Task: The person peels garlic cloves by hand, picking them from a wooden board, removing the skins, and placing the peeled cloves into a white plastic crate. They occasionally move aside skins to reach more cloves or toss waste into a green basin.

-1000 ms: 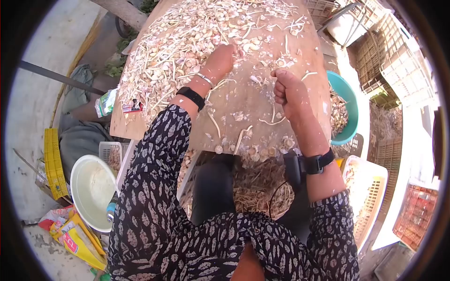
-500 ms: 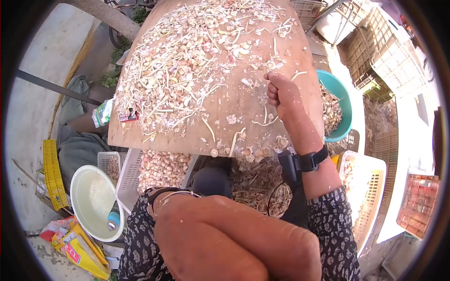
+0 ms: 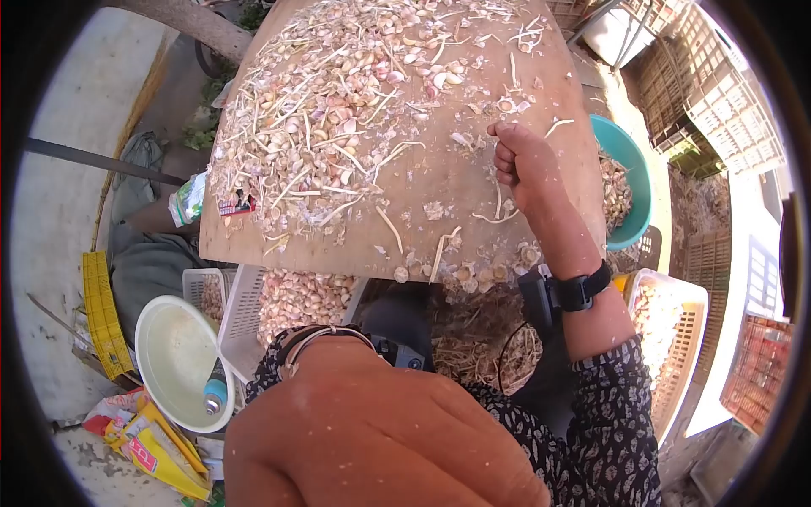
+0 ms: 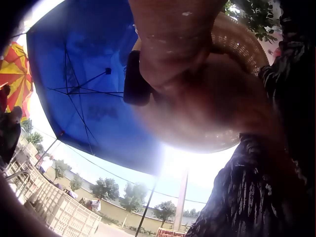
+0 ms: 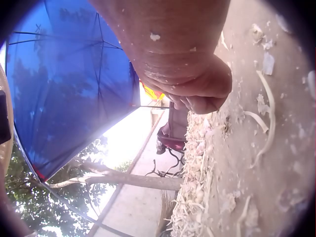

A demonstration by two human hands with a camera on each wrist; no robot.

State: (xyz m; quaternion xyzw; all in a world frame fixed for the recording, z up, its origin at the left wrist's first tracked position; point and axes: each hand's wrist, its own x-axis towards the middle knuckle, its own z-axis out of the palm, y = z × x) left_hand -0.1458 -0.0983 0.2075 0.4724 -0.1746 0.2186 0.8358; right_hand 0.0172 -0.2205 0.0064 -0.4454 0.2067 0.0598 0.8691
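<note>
My left hand (image 3: pixel 380 431) is raised close in front of the head camera, its back filling the lower middle of the head view. Its fingers are hidden below the edge; in the left wrist view the hand is up beside a woven straw hat (image 4: pixel 247 47). Over the near right part of the wooden table (image 3: pixel 473 182), my right hand (image 3: pixel 528 165) makes a fist, fingers curled in and nothing showing between them. To its left spreads a heap of garlic cloves (image 3: pixel 312 127) with pale stalks and skins. A few loose stalks and skin flakes lie near the fist.
Right of the table stands a teal basin (image 3: pixel 639 198) of garlic pieces, with a pale slotted crate (image 3: pixel 688 338) nearer me. A white crate (image 3: pixel 239 325) of garlic sits under the table's near edge. Farther left are a pale green basin (image 3: pixel 152 363) and a yellow bag (image 3: pixel 160 456).
My left hand has left the garlic heap and come back toward my head, close to the camera. My right fist keeps its place on the table; the view has shifted slightly.
</note>
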